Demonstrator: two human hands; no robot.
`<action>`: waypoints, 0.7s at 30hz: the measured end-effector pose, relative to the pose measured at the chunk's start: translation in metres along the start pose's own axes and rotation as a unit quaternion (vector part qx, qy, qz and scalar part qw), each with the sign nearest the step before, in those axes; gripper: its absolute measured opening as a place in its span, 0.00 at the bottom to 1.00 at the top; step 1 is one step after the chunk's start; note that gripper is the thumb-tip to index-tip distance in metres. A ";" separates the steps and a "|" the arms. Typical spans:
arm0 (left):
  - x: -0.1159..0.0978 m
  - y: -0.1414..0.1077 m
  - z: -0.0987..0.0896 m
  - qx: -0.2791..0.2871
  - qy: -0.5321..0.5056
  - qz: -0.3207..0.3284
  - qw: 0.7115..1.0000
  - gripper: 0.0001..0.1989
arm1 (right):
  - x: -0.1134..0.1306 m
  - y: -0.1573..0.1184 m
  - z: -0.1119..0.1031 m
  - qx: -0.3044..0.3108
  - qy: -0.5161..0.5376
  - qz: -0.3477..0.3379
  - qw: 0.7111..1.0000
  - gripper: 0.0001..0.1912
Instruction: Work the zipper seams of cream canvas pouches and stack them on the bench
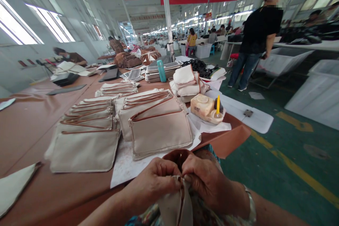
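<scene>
Low at the front, above my lap, both hands pinch a beige fabric pouch [174, 204] with a brown-edged opening. My left hand [156, 178] is closed on its left side, thumb and fingers pressed together. My right hand [209, 182], with a bracelet at the wrist, grips the pouch right beside it, the thumbs nearly touching. A brown lining shows behind the fingertips. Just beyond lie stacked beige pouches with brown trim: a front right pouch [162, 134] and a front left pouch [84, 152]. My fingers hide the exact spot being gripped.
A cut-open plastic container [203, 107] with a yellow-tipped tool stands at the table's right edge. Behind it are folded beige pieces [185, 81] and a teal bottle [161, 70]. A person in black [258, 35] stands at the right near white bins [315, 91].
</scene>
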State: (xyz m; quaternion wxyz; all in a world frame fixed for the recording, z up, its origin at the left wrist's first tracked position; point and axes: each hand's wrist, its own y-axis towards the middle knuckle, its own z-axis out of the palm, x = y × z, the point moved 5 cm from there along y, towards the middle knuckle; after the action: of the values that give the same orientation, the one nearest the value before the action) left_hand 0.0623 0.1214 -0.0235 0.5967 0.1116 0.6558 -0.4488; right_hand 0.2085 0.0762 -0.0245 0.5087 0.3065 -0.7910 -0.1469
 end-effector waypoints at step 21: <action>-0.007 0.007 -0.005 -0.082 0.151 0.045 0.984 0.06 | -0.013 0.008 0.001 0.068 0.168 0.324 0.928 0.09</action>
State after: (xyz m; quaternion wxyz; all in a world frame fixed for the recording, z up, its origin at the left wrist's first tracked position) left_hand 0.0654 0.1318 -0.0211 0.5178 0.1581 0.7669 -0.3445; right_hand 0.2085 0.0910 -0.0299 0.6320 0.0878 -0.7583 0.1340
